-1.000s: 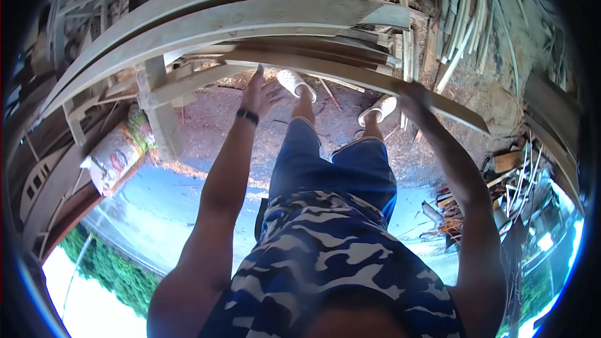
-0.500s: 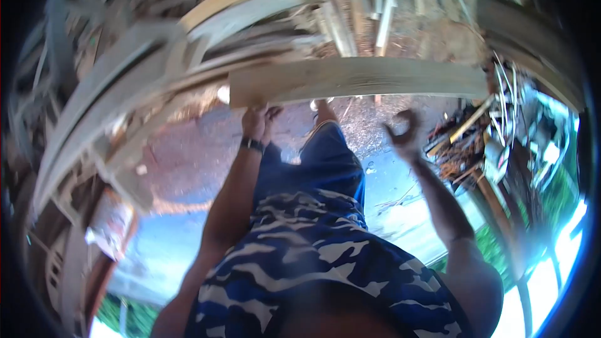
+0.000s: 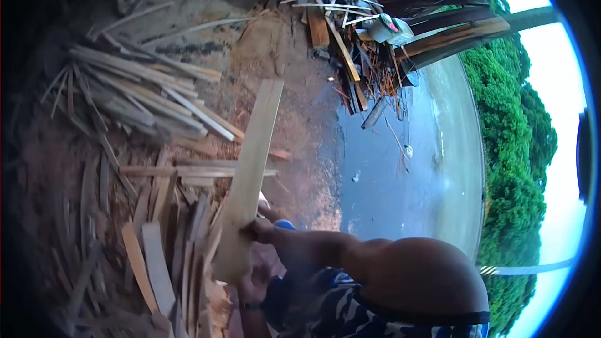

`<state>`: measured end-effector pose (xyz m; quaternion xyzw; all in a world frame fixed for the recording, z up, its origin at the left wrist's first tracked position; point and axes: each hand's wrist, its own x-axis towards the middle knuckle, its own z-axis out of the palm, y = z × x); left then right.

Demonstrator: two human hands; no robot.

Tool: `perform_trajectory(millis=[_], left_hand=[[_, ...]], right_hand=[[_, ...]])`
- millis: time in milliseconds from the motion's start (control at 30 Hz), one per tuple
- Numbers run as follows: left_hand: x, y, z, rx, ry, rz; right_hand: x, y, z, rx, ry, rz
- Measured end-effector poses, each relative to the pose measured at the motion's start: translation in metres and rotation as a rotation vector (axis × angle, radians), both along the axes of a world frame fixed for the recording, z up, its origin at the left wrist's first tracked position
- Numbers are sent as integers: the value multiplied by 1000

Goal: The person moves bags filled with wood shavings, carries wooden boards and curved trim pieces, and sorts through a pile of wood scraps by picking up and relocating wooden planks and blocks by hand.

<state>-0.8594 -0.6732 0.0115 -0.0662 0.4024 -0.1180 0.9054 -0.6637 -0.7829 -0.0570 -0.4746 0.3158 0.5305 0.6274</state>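
Observation:
A long, flat wooden plank (image 3: pixel 250 169) stretches away from me across the middle of the view, its near end close to my body. My right hand (image 3: pixel 261 231) is closed on the plank's right edge, with the fingertips over its face. Lower down, my left hand (image 3: pixel 253 280) is at the near end of the same plank, a dark band on its wrist. Part of that hand is behind the plank and my clothing, but it appears to grip the wood.
Loose wood strips (image 3: pixel 144 87) lie heaped at the upper left. More offcuts (image 3: pixel 156 263) cover the ground at lower left. Scrap boards with a white bucket (image 3: pixel 383 27) stand at the upper right, near wet pavement (image 3: pixel 400 175) and green trees (image 3: pixel 510 194).
My view has swung to the right, toward the pavement and trees. The plank, crosswise before, now points away from me. My right hand, open and off the plank before, now holds its edge.

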Motion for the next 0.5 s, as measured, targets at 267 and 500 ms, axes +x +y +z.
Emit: perform_trajectory(millis=[267, 500], left_hand=[[53, 78, 66, 2449, 210, -781], [157, 34, 20, 1996, 393, -1063]], right_hand=[[61, -24, 30, -86, -171, 206], [82, -34, 42, 188, -499, 345]])
